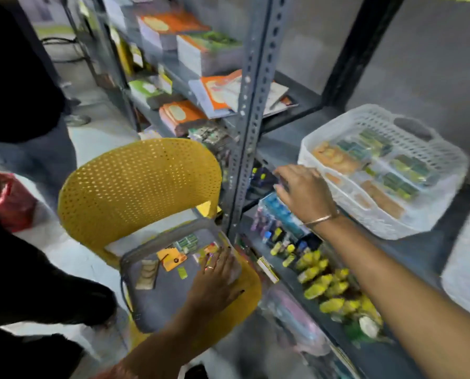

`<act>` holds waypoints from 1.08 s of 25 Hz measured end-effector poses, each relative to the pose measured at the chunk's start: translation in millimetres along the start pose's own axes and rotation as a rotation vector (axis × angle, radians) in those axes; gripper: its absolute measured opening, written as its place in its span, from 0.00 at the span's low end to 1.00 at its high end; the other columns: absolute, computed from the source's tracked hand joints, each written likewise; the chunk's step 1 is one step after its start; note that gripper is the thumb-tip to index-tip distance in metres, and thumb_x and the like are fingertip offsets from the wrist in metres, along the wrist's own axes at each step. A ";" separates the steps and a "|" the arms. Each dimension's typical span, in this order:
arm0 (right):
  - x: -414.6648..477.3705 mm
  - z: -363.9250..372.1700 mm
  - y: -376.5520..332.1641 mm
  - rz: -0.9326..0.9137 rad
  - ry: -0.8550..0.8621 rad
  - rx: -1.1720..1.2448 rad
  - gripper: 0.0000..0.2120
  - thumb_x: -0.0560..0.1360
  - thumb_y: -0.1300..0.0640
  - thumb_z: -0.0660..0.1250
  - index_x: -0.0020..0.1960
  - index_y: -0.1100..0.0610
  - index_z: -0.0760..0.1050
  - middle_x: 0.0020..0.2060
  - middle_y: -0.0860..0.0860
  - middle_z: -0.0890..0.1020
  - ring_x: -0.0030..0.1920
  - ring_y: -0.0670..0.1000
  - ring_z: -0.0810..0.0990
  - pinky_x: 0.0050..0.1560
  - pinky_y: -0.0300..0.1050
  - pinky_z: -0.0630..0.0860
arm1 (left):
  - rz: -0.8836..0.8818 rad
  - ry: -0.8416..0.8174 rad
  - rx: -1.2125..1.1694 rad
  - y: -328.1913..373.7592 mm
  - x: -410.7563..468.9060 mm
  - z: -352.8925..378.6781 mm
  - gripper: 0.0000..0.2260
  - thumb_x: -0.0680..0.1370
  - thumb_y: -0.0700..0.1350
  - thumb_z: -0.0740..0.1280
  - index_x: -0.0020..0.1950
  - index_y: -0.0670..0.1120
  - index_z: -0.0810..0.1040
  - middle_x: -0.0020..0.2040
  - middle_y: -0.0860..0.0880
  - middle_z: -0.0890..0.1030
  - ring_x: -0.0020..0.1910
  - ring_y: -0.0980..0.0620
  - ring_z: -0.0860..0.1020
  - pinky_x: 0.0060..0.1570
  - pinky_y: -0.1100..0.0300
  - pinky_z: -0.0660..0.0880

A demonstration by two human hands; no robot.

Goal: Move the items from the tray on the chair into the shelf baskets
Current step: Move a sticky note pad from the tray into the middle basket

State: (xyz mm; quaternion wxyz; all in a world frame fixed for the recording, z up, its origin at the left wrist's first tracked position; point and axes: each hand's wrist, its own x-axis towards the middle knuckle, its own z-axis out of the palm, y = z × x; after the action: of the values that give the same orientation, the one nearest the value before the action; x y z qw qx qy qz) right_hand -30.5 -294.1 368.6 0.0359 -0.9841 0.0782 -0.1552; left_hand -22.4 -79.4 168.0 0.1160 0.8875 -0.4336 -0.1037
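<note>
On the yellow chair [135, 187] sits the grey tray [157, 299], with a tan packet [147, 274] at its left, an orange card [171, 259] in the middle and a green pack [186, 242] toward the back. Your left hand [216, 280] lies flat over the tray's right part, fingers spread and released, grasping nothing; its fingertips reach a small colourful packet [210, 248], which is too blurred to name. Right of the grey shelf post [251, 127], your right hand [304, 191] rests at the near-left corner of the white basket [378, 170] on the shelf. Its fingers curl downward, but you cannot tell whether its grip holds anything, since the palm side is hidden. Green and orange packets [365, 162] fill the basket, smeared by motion. A second white basket [466, 269] is cut off at the right edge.
</note>
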 end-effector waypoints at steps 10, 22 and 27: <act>-11.1 287.2 -47.7 -0.161 -0.751 0.131 0.14 0.75 0.62 0.61 0.60 0.61 0.72 0.61 0.61 0.77 0.62 0.61 0.75 0.54 0.55 0.75 | -0.197 -0.177 -0.011 -85.9 -37.9 146.9 0.35 0.76 0.67 0.48 0.69 0.40 0.65 0.71 0.39 0.67 0.67 0.38 0.68 0.65 0.43 0.59; -31.1 412.5 -52.8 -0.293 -0.798 0.018 0.31 0.70 0.59 0.70 0.68 0.64 0.62 0.68 0.63 0.68 0.69 0.62 0.64 0.66 0.58 0.66 | -0.248 -0.137 0.029 -107.4 -48.9 181.1 0.29 0.77 0.60 0.51 0.66 0.41 0.73 0.70 0.40 0.69 0.69 0.41 0.67 0.61 0.42 0.68; -28.8 418.4 -56.7 -0.321 -0.769 -0.070 0.32 0.68 0.59 0.72 0.67 0.65 0.62 0.65 0.62 0.69 0.64 0.63 0.68 0.65 0.57 0.68 | -0.271 -0.134 0.029 -107.6 -49.4 184.7 0.27 0.79 0.59 0.50 0.68 0.42 0.71 0.72 0.41 0.65 0.72 0.45 0.59 0.66 0.44 0.62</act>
State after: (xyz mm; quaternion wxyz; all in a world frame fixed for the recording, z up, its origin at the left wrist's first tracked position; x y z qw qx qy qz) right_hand 80.7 -214.0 -31.8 0.0045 -0.9707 -0.0901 0.2227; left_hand -24.4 2.6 -35.5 0.0589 0.9306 -0.3182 -0.1710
